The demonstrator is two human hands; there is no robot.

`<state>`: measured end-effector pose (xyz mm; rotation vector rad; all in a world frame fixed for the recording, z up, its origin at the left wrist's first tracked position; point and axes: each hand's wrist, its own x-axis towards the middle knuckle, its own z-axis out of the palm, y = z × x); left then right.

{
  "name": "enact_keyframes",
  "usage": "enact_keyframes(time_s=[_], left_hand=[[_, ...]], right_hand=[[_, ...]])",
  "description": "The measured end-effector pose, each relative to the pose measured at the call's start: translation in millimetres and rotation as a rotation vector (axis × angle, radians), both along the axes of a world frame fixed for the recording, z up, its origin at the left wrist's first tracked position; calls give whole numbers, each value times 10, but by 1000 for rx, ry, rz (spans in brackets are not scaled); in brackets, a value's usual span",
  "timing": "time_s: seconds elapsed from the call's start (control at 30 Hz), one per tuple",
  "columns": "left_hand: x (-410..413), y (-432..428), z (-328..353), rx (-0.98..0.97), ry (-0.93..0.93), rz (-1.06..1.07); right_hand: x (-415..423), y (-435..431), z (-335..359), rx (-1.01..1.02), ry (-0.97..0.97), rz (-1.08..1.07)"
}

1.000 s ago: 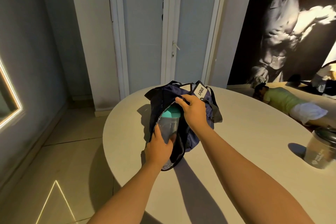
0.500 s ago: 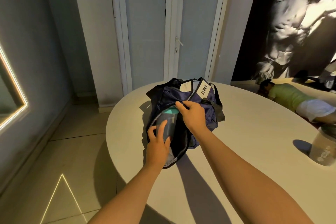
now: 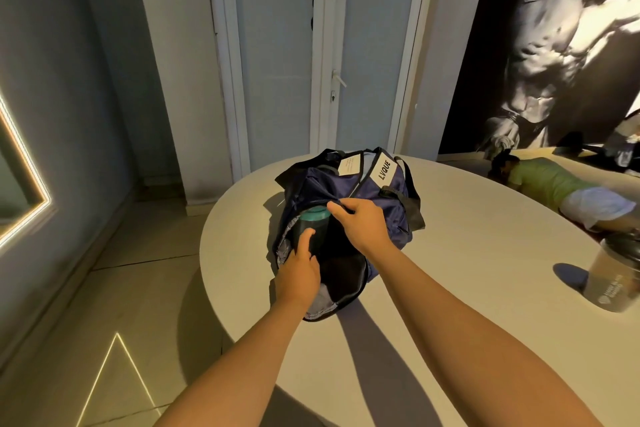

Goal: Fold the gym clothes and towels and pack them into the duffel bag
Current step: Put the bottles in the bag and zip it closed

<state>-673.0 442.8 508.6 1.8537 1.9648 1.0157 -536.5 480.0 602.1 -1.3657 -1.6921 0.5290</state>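
Observation:
A navy duffel bag with a white label sits on the round beige table, its near end pocket unzipped. A dark bottle with a teal lid stands upright in that opening. My left hand grips the bottle's lower body. My right hand pinches the upper edge of the opening and holds it apart. What lies deeper in the bag is hidden in shadow.
A clear shaker with a dark lid stands at the table's right edge. A green garment and a white cloth lie at the far right. White doors stand behind the table, tiled floor to the left.
The bottle has sunk deeper into the bag's end opening under my left hand. My right hand keeps its hold on the opening's edge.

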Motion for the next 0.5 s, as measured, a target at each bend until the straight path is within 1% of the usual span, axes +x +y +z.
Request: enact_keyframes(time_s=[0.17,0.23,0.3,0.37,0.43,0.5], left_hand=[[-50,-59,-46,9,26,-90],[-34,-81,-85,6,20,-110],[4,-112,-95,0,-126,-129],[40,-171,-87,5,-299,-132],[64,-276,-85,48,-364,-118],[94,-377,-84,124,-370,-94]], right_hand=[[-18,-37,-42,-18,-94,-2],[-5,-64,-62,4,-165,18],[2,-120,-114,17,-211,43],[18,-187,-187,37,-181,51],[79,-295,-253,86,-102,15],[172,-401,-324,173,-56,-50]])
